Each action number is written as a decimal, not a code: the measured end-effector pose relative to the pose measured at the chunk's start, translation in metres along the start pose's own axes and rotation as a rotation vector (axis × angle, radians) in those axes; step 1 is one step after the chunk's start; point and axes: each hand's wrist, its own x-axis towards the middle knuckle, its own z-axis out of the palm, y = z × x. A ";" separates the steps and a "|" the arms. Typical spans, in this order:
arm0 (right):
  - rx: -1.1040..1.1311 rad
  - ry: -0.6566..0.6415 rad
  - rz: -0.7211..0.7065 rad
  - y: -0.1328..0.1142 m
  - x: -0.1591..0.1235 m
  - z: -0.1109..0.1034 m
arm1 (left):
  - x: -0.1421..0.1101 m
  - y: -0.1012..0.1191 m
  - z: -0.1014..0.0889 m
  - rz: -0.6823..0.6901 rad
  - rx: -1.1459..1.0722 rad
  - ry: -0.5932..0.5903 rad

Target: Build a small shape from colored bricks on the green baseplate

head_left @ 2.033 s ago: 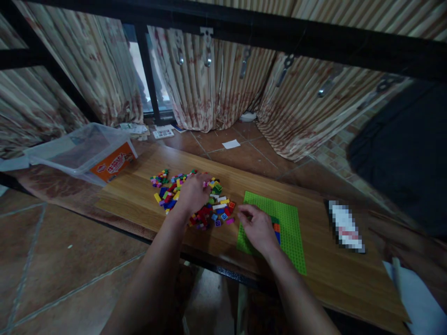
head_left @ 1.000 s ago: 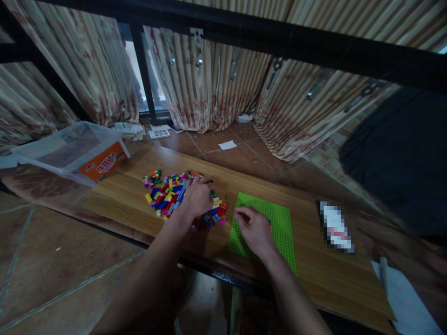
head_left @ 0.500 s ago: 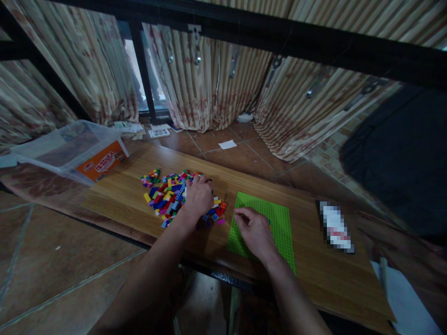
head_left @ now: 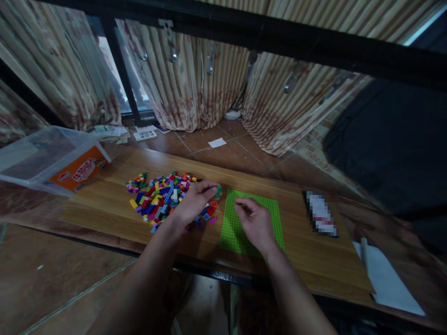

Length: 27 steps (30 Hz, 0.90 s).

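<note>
picking seems the current step: the left hand (head_left: 193,204) pinches a small green plastic brick (head_left: 218,191) between the wooden surface's (head_left: 316,265) long edges; the right hand (head_left: 257,225) curls over the lime-green studded baseplate (head_left: 230,229), grip unclear. next likely calls for a steady pinch.

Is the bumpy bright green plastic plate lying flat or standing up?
Flat: the bumpy bright green plastic plate rests on the brown wooden tabletop, partly hidden by the right hand.
</note>
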 end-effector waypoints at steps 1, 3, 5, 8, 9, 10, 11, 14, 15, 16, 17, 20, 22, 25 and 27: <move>0.046 0.012 0.005 0.000 0.001 -0.003 | -0.002 0.000 0.005 -0.059 -0.119 -0.020; 0.120 0.007 0.001 0.000 0.001 -0.008 | -0.005 -0.001 0.015 -0.149 -0.286 -0.059; 0.142 -0.024 -0.024 0.000 0.001 -0.013 | -0.008 -0.003 0.025 -0.197 -0.374 -0.100; 0.105 -0.082 -0.081 0.000 0.001 -0.019 | -0.010 -0.007 0.039 -0.216 -0.440 -0.164; 0.090 -0.100 -0.093 0.001 0.002 -0.022 | -0.010 -0.008 0.043 -0.214 -0.453 -0.179; 0.078 -0.116 -0.099 0.001 0.002 -0.024 | -0.011 -0.010 0.047 -0.210 -0.462 -0.188; 0.069 -0.127 -0.096 0.002 0.002 -0.028 | -0.011 -0.011 0.050 -0.206 -0.466 -0.197; 0.062 -0.101 -0.075 0.008 0.003 -0.041 | -0.012 -0.013 0.056 -0.201 -0.459 -0.218; 0.065 -0.080 -0.069 0.010 0.003 -0.045 | -0.011 -0.013 0.057 -0.205 -0.452 -0.225; 0.074 -0.059 -0.063 0.012 0.003 -0.050 | -0.011 -0.014 0.058 -0.211 -0.442 -0.235; 0.086 -0.044 -0.056 0.015 0.003 -0.053 | -0.011 -0.014 0.059 -0.217 -0.430 -0.245; 0.114 -0.063 -0.028 0.019 0.003 -0.057 | -0.010 -0.015 0.062 -0.241 -0.407 -0.271; 0.125 -0.109 -0.006 0.019 0.003 -0.054 | -0.011 -0.016 0.065 -0.254 -0.425 -0.283; 0.141 -0.143 -0.002 0.018 0.004 -0.046 | -0.012 -0.017 0.067 -0.254 -0.488 -0.262; 0.143 -0.147 -0.024 0.017 0.004 -0.041 | -0.013 -0.018 0.067 -0.256 -0.500 -0.231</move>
